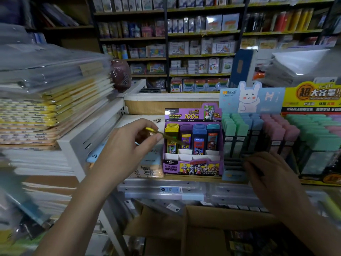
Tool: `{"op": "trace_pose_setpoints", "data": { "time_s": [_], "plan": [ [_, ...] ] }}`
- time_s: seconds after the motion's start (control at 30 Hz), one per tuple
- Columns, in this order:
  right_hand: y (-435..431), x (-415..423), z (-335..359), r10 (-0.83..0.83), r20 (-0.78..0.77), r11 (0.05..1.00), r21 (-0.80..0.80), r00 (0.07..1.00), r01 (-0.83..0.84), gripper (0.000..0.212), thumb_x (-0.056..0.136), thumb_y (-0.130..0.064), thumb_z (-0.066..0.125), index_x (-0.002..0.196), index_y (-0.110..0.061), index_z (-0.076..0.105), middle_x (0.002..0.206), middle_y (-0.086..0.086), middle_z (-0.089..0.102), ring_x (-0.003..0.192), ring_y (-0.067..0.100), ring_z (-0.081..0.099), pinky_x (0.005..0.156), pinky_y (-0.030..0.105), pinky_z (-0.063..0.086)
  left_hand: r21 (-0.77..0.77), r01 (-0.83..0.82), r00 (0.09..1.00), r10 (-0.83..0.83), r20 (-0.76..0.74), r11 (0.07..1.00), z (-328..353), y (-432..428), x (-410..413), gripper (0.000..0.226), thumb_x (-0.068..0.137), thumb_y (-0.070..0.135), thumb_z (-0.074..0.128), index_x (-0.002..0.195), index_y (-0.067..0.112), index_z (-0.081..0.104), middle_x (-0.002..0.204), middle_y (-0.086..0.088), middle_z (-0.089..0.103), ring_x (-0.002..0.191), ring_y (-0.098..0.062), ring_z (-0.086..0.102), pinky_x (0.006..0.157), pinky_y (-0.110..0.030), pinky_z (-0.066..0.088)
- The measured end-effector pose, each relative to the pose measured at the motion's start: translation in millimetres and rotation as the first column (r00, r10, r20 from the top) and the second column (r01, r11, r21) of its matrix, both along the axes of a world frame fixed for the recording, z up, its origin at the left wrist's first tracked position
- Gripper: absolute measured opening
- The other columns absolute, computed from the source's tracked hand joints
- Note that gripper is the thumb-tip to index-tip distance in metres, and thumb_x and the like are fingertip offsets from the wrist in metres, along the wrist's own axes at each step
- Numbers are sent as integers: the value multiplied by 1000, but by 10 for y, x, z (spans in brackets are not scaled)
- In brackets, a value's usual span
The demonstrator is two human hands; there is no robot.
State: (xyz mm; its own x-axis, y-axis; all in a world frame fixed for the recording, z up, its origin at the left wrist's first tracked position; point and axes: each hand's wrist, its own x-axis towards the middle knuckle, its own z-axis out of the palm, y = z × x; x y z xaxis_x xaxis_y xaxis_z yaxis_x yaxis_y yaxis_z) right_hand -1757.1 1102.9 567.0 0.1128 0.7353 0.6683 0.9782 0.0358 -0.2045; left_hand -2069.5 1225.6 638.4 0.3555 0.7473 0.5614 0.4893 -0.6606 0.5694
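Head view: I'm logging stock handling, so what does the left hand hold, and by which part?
The left hand pinches a slim yellow case near its yellow top end, between thumb and fingertips; the rest slants toward the purple display box.

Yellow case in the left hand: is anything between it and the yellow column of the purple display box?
Nothing visible. The yellow case, pinched by the left hand, is blurred and reaches over the yellow column in the purple display box. The right hand is off to the right.
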Motion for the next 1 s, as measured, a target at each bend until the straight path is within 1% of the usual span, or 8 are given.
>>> {"op": "trace_pose_setpoints", "data": {
  "time_s": [0.1, 0.23, 0.33, 0.4, 0.57, 0.7, 0.87, 1.0],
  "plan": [
    [6, 25, -16, 11, -11, 1000, -6, 1000, -11, 20, 88, -12, 61, 95, 0, 75, 93, 13, 69, 85, 35, 61, 76, 42, 52, 107, -70, 997, 71, -7, 992, 55, 29, 71, 16, 92, 46, 64, 94, 30, 64, 72, 7, 68, 64, -11, 67, 61, -42, 56],
    [7, 35, -28, 19, -14, 1000, -9, 1000, -19, 23, 89, -15, 58, 96, -1, 75, 94, 12, 68, 86, 34, 60, 75, 43, 52, 200, -100, 993, 111, -42, 975, 95, 140, 162, 27, 92, 47, 61, 98, 20, 62, 86, 3, 60, 71, -22, 64, 61, -47, 56],
    [10, 35, -31, 16, -9, 1000, -3, 1000, -16, 24, 89, -16, 57, 96, -1, 75, 93, 11, 68, 85, 34, 60, 75, 42, 52, 215, -47, 998, 54, -24, 975, 89, 213, 254, 22, 92, 34, 72, 107, 22, 60, 86, 15, 54, 70, -12, 63, 57, -39, 58],
    [8, 34, -33, 12, -10, 1000, -1, 1000, -12, 25, 89, -17, 56, 95, -2, 75, 93, 11, 68, 85, 34, 60, 75, 42, 51, 224, -17, 999, 25, -35, 975, 61, 247, 317, 29, 90, 30, 75, 112, 24, 57, 87, 19, 53, 69, -9, 61, 61, -38, 57],
    [2, 27, -29, 5, -4, 1000, 1, 1000, -5, 26, 89, -18, 55, 95, -2, 75, 92, 11, 68, 85, 33, 60, 74, 44, 53, 328, 26, 993, 13, -114, 944, -52, 277, 396, 34, 92, 27, 73, 123, 21, 59, 105, 4, 59, 79, -13, 53, 74, -42, 54],
    [-6, 15, -26, -8, -3, 1000, 1, 1000, 8, 24, 89, -17, 57, 95, -3, 75, 92, 10, 68, 85, 32, 60, 74, 41, 53, 318, 47, 994, -12, -112, 947, -135, 252, 409, 37, 92, 24, 73, 127, 18, 63, 115, 2, 56, 85, -11, 55, 79, -38, 58],
    [-8, 6, -16, -9, -1, 1000, 10, 1000, 9, 13, 87, -9, 65, 93, -4, 75, 91, 8, 68, 84, 29, 60, 75, 38, 50, 276, 42, 991, -4, -137, 960, -217, 220, 428, 45, 86, 22, 81, 128, 20, 66, 113, 5, 55, 95, -7, 51, 80, -27, 50],
    [-14, 6, -19, -3, 0, 1000, 0, 1000, 3, 22, 89, -17, 58, 94, -4, 75, 92, 7, 68, 85, 28, 59, 76, 39, 51, 228, -25, 995, 47, -92, 973, -221, 202, 464, 46, 82, 24, 83, 123, 25, 60, 116, 11, 56, 108, -11, 52, 84, -36, 54]
  ]
}}
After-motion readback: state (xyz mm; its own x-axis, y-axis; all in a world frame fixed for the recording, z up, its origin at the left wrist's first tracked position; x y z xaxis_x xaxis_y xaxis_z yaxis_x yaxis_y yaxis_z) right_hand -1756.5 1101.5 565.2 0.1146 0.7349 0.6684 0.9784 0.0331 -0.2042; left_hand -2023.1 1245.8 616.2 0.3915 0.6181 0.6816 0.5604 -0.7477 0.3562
